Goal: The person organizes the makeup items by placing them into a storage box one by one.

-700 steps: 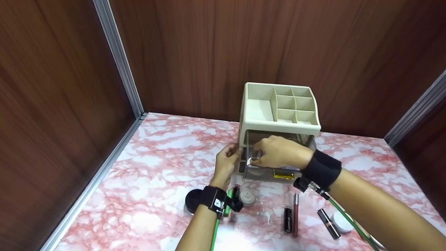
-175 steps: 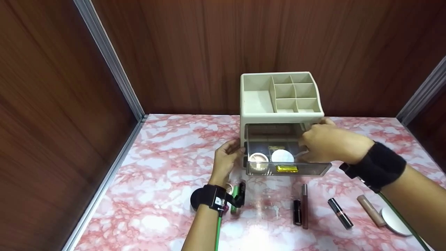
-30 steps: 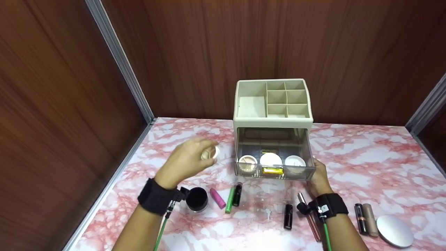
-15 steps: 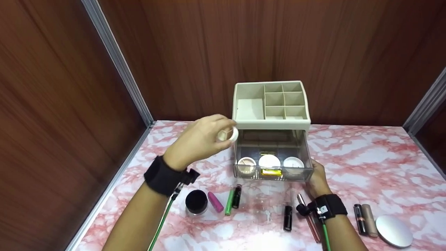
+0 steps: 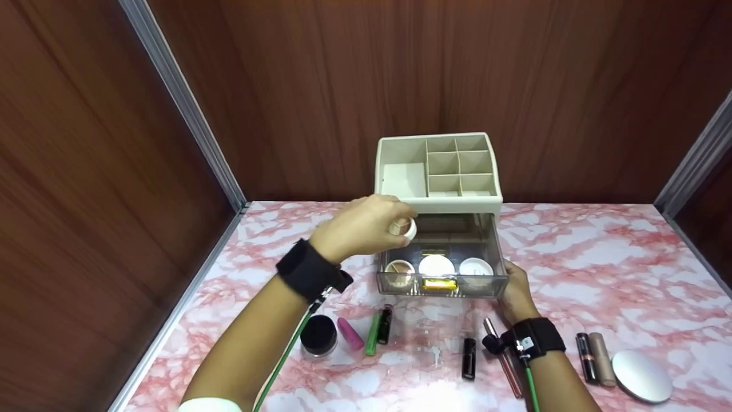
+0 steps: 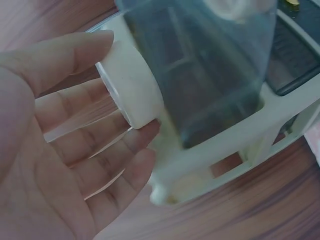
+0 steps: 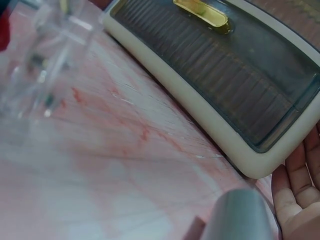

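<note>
My left hand (image 5: 366,226) pinches a small round cosmetic jar (image 5: 405,229) with a white rim, tilted over the left side of the pulled-out drawer. In the left wrist view the jar's white side (image 6: 132,85) sits between thumb and fingers. The smoky clear drawer (image 5: 394,286) has a gold handle (image 5: 439,284) and holds three round containers in a row: a beige jar (image 5: 400,268), a white one (image 5: 436,265) and another white one (image 5: 476,267). My right hand (image 5: 517,292) rests against the right side of the cream organizer (image 5: 437,201), fingers relaxed (image 7: 300,185).
Left on the marbled table lie a black-lidded jar (image 5: 318,335), a pink tube (image 5: 350,334), a green tube (image 5: 373,335) and a dark tube (image 5: 385,324). Rightward are a black tube (image 5: 469,359), lip gloss (image 5: 509,372), two more tubes (image 5: 601,359) and a silver compact (image 5: 641,376).
My left hand has carried the small jar rightward from beside the organizer to over the drawer. Since the older frames, the drawer has gained jars and my right hand has moved from it to the organizer's side.
</note>
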Demonstrator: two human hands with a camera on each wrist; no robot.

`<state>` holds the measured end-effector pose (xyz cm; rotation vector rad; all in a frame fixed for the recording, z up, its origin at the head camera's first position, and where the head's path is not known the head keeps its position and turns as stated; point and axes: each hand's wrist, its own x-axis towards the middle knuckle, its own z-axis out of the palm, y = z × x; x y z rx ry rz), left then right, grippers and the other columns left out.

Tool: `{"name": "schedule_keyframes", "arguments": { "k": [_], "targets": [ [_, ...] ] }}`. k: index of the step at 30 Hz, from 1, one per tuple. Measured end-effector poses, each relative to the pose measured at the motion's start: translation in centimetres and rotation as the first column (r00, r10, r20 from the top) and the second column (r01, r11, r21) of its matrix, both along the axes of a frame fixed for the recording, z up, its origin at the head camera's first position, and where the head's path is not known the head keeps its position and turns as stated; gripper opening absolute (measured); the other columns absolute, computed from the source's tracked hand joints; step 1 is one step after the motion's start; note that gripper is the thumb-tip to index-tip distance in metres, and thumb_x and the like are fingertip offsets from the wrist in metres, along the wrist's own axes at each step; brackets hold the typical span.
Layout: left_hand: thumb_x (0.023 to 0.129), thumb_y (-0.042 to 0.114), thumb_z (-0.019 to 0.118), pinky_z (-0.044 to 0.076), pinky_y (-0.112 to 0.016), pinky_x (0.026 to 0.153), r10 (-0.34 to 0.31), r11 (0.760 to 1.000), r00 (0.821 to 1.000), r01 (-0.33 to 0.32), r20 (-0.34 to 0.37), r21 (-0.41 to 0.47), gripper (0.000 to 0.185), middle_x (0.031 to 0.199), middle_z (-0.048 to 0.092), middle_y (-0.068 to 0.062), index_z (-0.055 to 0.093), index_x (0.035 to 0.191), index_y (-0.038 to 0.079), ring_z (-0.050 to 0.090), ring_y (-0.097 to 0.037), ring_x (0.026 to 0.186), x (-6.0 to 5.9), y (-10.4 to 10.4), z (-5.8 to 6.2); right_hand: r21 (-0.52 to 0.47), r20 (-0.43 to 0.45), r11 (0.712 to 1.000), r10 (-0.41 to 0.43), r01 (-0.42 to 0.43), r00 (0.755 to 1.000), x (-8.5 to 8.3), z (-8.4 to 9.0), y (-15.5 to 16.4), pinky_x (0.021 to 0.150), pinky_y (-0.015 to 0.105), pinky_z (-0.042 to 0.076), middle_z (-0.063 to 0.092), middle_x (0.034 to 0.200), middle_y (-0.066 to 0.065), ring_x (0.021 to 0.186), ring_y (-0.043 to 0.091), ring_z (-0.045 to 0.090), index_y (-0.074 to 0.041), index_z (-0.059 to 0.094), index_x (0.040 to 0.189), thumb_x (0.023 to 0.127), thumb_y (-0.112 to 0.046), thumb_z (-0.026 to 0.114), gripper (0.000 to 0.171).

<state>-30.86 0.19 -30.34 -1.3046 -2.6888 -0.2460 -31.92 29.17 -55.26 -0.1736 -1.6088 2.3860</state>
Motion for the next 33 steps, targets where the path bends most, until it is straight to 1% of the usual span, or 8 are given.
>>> {"name": "schedule_keyframes", "arguments": {
  "k": [7, 11, 14, 17, 19, 23, 29, 33],
  "targets": [
    [0.082, 0.022, 0.071, 0.050, -0.030, 0.078, -0.017, 0.998, 1.000, 0.018, 0.017, -0.056, 0.031, 0.093, 0.067, 0.003, 0.071, 0.112, 0.013, 0.061, -0.012, 0.085, -0.9, 1.6, -1.7, 0.010, 0.029, 1.000, 0.015, -0.015, 0.999, -0.2, -0.2, -0.1, 0.073, 0.026, 0.055, 0.068, 0.087, 0.002, 0.085, 0.014, 0.060, -0.013, 0.072, 0.086, 0.088, 0.008, 0.061, 0.025],
    [0.082, 0.017, 0.067, 0.050, -0.035, 0.070, 0.010, 0.993, 0.997, -0.019, -0.075, -0.113, 0.013, 0.080, 0.065, 0.004, 0.071, 0.095, 0.016, 0.061, -0.014, 0.075, -0.6, 2.2, -2.3, -0.008, 0.030, 1.000, 0.013, -0.013, 0.999, -0.2, -0.1, 0.0, 0.071, 0.025, 0.055, 0.067, 0.086, 0.002, 0.082, 0.013, 0.060, -0.011, 0.072, 0.081, 0.087, 0.007, 0.063, 0.021],
    [0.081, 0.014, 0.066, 0.049, -0.040, 0.065, 0.028, 0.985, 0.986, -0.056, -0.166, -0.164, 0.007, 0.078, 0.065, 0.002, 0.069, 0.087, 0.017, 0.063, -0.017, 0.074, -0.4, 2.6, -2.8, -0.016, 0.040, 1.000, 0.014, -0.013, 0.999, -0.3, 0.0, 0.1, 0.069, 0.026, 0.056, 0.065, 0.085, 0.002, 0.079, 0.013, 0.060, -0.010, 0.069, 0.076, 0.086, 0.007, 0.064, 0.020],
    [0.083, 0.011, 0.066, 0.048, -0.042, 0.065, 0.033, 0.976, 0.969, -0.084, -0.245, -0.199, 0.009, 0.082, 0.068, -0.002, 0.070, 0.087, 0.017, 0.066, -0.020, 0.079, -0.1, 2.8, -3.2, -0.011, 0.051, 1.000, 0.021, -0.020, 0.998, -0.2, -0.1, 0.1, 0.070, 0.027, 0.056, 0.066, 0.086, 0.001, 0.081, 0.014, 0.060, -0.011, 0.070, 0.078, 0.087, 0.007, 0.063, 0.021],
    [0.084, 0.011, 0.065, 0.047, -0.042, 0.065, 0.038, 0.970, 0.963, -0.100, -0.268, -0.220, 0.008, 0.082, 0.069, -0.002, 0.070, 0.086, 0.017, 0.066, -0.020, 0.080, 0.0, 3.0, -3.4, -0.010, 0.052, 1.000, 0.028, -0.027, 0.998, -0.1, -0.3, 0.1, 0.072, 0.027, 0.056, 0.067, 0.088, 0.002, 0.084, 0.014, 0.061, -0.011, 0.072, 0.083, 0.088, 0.006, 0.063, 0.020],
    [0.082, 0.012, 0.067, 0.044, -0.040, 0.067, 0.043, 0.961, 0.967, -0.109, -0.252, -0.256, 0.007, 0.081, 0.069, 0.000, 0.068, 0.084, 0.018, 0.066, -0.019, 0.079, 0.1, 3.0, -3.6, -0.012, 0.056, 1.000, 0.027, -0.027, 0.998, 0.0, -0.4, 0.1, 0.072, 0.027, 0.056, 0.068, 0.088, 0.003, 0.083, 0.015, 0.062, -0.013, 0.073, 0.087, 0.090, 0.003, 0.063, 0.020],
    [0.083, 0.014, 0.070, 0.042, -0.040, 0.074, 0.059, 0.953, 0.979, -0.113, -0.195, -0.281, 0.005, 0.081, 0.069, 0.002, 0.068, 0.086, 0.018, 0.065, -0.017, 0.079, 0.0, 3.1, -3.5, -0.008, -0.033, 1.000, 0.005, -0.005, 0.999, -0.1, -0.3, 0.0, 0.070, 0.025, 0.054, 0.067, 0.081, 0.003, 0.081, 0.015, 0.058, -0.007, 0.072, 0.080, 0.086, 0.011, 0.060, 0.023],
    [0.084, 0.013, 0.068, 0.041, -0.039, 0.075, 0.070, 0.948, 0.980, -0.123, -0.184, -0.293, 0.005, 0.081, 0.069, 0.003, 0.068, 0.086, 0.018, 0.065, -0.017, 0.079, 0.0, 3.2, -3.5, 0.000, -0.037, 1.000, 0.008, -0.008, 0.999, -0.1, -0.4, 0.0, 0.070, 0.025, 0.053, 0.066, 0.082, 0.003, 0.083, 0.016, 0.057, -0.003, 0.071, 0.081, 0.085, 0.008, 0.063, 0.015]
  ]
}}
